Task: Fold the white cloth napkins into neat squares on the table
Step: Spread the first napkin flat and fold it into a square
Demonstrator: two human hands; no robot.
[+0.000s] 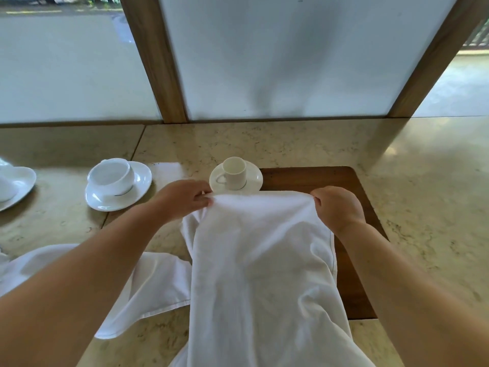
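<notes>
Head view, only 1 camera. Both hands are on the same white napkin (254,260), 1 at each far corner.

Left hand (182,198): fingers curled, thumb and fingertips pinching the far-left corner of the napkin. Grip is closed tight on the fabric, no gap visible. The pinch point sits just beside the near rim of the small saucer (254,181).

Right hand (337,207): knuckles up, fingers curled under, gripping the far-right corner. The fingertips are hidden by the back of the hand and the cloth, so exact finger placement is unclear, but the corner bunches right at the thumb, so it looks clamped on.

The napkin's far edge is stretched fairly straight between the 2 hands. The rest drapes toward the camera and runs off the bottom of the frame, with long lengthwise wrinkles. It covers most of the dark wooden board (352,197), which is set in the beige stone table (423,181). Its left edge hangs folded under near the left wrist.

A 2nd white cloth (158,284) lies loose on the table under the left forearm, unfolded, partly tucked beneath the held napkin.

A small cup (234,172) stands upright on the small saucer, just past the napkin's far edge. Further left is a wide cup on a saucer (116,182). More white crockery (13,185) is cut off at the left edge.
</notes>
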